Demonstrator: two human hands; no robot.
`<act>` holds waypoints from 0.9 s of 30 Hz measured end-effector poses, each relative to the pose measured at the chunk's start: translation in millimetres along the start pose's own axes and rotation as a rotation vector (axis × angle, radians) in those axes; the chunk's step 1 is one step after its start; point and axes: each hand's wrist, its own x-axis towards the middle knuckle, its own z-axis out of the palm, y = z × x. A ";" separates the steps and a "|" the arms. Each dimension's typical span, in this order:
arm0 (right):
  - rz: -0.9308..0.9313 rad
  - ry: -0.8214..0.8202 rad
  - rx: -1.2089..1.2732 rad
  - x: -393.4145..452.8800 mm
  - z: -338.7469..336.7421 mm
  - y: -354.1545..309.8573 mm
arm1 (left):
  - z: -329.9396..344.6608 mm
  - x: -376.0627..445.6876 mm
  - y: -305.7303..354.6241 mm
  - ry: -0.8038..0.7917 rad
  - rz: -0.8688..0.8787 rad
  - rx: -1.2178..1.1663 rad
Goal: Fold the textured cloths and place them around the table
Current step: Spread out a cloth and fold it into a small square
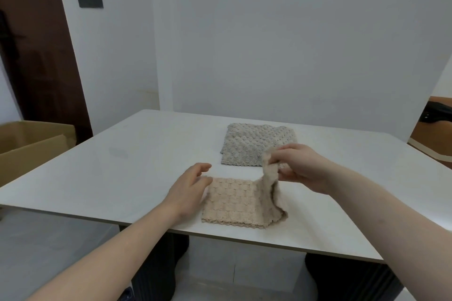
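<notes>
A beige textured cloth [232, 203] lies near the front edge of the white table [122, 173]. My right hand [300, 166] pinches the cloth's right edge and holds it lifted off the table, so that side stands up in a fold. My left hand [189, 188] rests with relaxed fingers at the cloth's left edge, touching it. A grey textured cloth [252, 144], folded flat, lies farther back on the table, just beyond my right hand.
An open cardboard box [31, 142] stands on the floor left of the table. A dark wooden door [36, 44] is behind it. A wooden desk with a dark object [435, 117] sits at the far right. The wall is close behind the table.
</notes>
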 end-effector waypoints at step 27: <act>-0.467 0.098 -0.788 11.3 54.2 89.6 | 0.7 13.1 -5.9 0.137 0.037 0.111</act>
